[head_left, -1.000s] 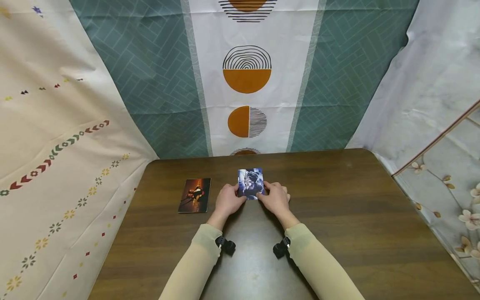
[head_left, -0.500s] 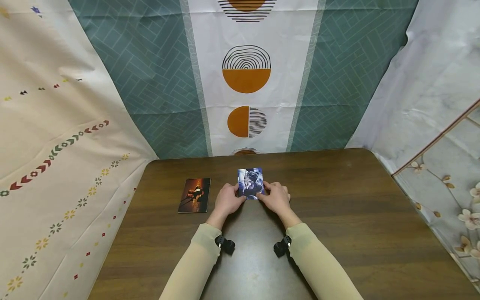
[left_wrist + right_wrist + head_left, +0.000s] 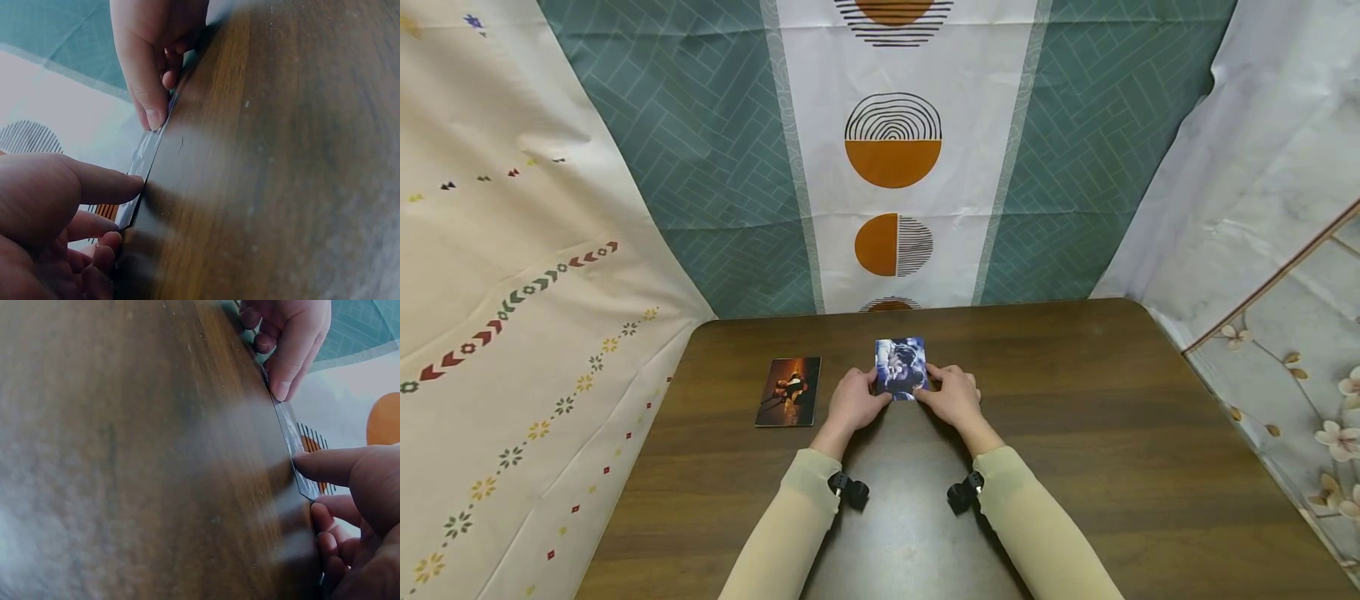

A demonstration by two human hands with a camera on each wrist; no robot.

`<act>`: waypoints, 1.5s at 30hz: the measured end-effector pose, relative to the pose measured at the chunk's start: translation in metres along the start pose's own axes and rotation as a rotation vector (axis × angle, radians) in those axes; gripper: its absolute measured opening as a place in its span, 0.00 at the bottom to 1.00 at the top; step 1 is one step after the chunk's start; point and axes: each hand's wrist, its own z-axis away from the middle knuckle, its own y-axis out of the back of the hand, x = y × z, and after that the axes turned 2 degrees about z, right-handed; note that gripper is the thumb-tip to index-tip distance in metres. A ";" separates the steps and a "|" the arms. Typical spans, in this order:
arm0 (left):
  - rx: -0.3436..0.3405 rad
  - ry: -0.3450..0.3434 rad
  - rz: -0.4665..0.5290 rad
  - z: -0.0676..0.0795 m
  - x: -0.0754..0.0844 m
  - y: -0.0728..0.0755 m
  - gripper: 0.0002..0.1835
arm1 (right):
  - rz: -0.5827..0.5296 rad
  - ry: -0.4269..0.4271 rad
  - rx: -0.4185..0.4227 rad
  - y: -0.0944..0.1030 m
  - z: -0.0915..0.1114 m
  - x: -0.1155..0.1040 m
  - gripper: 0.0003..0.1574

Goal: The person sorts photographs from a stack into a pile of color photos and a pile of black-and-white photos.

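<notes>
A blue-and-white picture card [image 3: 901,368] lies flat, or nearly so, near the table's far edge in the head view. At its lower left corner my left hand [image 3: 853,400] grips it, thumb on the near edge and forefinger along the side. My right hand [image 3: 952,395] holds the lower right corner the same way. Edge-on in the left wrist view, the card [image 3: 142,164] looks thin, and the other fingers are curled beside it. To the left of my left hand lies a second card [image 3: 788,392], dark with an orange glow, touched by neither hand.
The brown wooden table [image 3: 1090,433] has rounded far corners. Behind it hangs a green and white patterned cloth [image 3: 715,167]. A cream cloth [image 3: 535,333] borders the left side, a pale floral one [image 3: 1262,250] the right.
</notes>
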 end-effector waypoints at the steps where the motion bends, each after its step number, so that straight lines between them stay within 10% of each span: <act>1: -0.001 0.001 0.004 0.000 0.000 0.000 0.38 | 0.000 -0.001 0.000 0.000 0.000 0.000 0.41; 24: -0.084 -0.104 0.128 -0.002 -0.013 0.010 0.35 | -0.089 0.076 -0.026 0.007 -0.003 0.012 0.36; 45: -0.004 -0.108 0.292 0.034 -0.041 0.042 0.26 | -0.275 0.047 -0.081 0.019 0.003 0.013 0.28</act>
